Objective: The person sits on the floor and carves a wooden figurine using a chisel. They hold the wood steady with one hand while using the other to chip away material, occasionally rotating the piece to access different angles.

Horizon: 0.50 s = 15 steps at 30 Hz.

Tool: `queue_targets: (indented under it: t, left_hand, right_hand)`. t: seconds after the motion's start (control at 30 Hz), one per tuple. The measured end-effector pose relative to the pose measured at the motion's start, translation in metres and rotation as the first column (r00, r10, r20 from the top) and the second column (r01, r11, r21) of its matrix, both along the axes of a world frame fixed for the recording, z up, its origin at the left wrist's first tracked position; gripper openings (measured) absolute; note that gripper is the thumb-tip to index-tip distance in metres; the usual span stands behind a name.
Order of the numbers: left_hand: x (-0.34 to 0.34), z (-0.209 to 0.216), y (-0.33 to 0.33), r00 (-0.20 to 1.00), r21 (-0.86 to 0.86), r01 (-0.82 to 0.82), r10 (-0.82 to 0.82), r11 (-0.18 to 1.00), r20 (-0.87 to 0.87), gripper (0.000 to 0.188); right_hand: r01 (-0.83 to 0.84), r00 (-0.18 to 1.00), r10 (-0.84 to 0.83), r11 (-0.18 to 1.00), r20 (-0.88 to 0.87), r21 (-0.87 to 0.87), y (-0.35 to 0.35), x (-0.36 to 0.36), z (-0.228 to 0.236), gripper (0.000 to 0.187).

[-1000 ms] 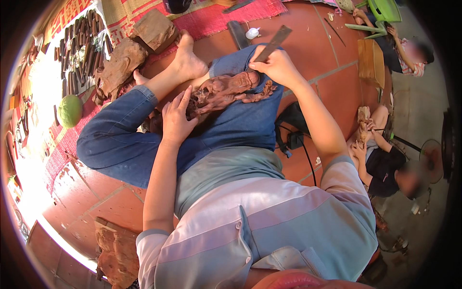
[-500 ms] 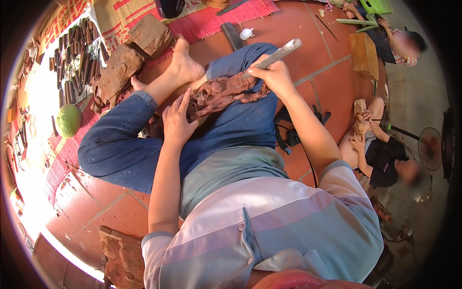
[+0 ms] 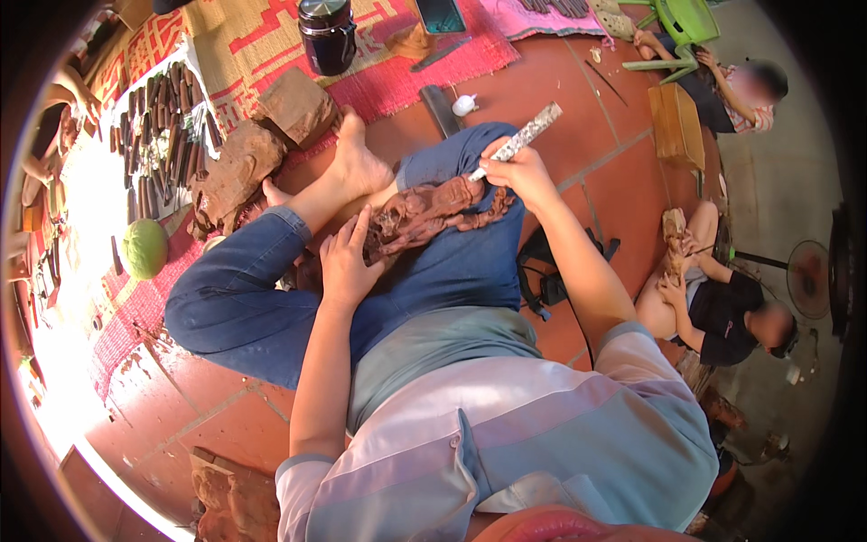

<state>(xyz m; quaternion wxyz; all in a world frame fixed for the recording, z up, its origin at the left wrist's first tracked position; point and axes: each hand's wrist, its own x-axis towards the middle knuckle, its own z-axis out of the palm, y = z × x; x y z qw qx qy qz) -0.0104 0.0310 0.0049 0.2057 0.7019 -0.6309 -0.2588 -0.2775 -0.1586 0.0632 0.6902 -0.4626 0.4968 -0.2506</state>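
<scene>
Across my lap lies a reddish-brown wood carving (image 3: 429, 217) with knobbly figure-like relief and a thinner branch-like part along its right side. My left hand (image 3: 350, 264) grips its left end, fingers laid over the wood and the index finger stretched upward. In my right hand (image 3: 519, 173) is a narrow, flat, grey-white speckled bar (image 3: 531, 135), pinched near its lower end. That lower end meets the carving's upper right part, while the rest slants up and to the right. I cannot make out whether the bar is a file or another tool.
Rough wood blocks (image 3: 295, 108) stand beyond my foot. Many dark-handled tools (image 3: 163, 126) lie on a white cloth, with a green round fruit (image 3: 144, 249) nearby. A dark jar (image 3: 327, 38) stands on the mat. At right, a person (image 3: 722, 307) holds another carving, near a fan (image 3: 806, 280).
My view has shifted, showing more of the far mat and the jar. The bar has turned a little in my right hand, its speckled face now showing brighter. Both hands keep their hold.
</scene>
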Motion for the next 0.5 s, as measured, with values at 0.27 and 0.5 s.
queue_targets:
  t: [0.27, 0.5]
  left_hand:
    - [0.002, 0.002, 0.002, 1.0, -0.007, -0.008, 0.008, 1.0, 0.008, 0.09]
    - [0.002, 0.001, -0.002, 1.0, -0.009, 0.015, -0.015, 1.0, 0.007, 0.091]
  right_hand:
    - [-0.021, 1.0, 0.021, 1.0, -0.01, 0.007, -0.002, 0.008, -0.001, 0.01]
    - [-0.093, 0.99, 0.093, 0.996, -0.108, 0.0, -0.006, 0.017, -0.004, 0.01]
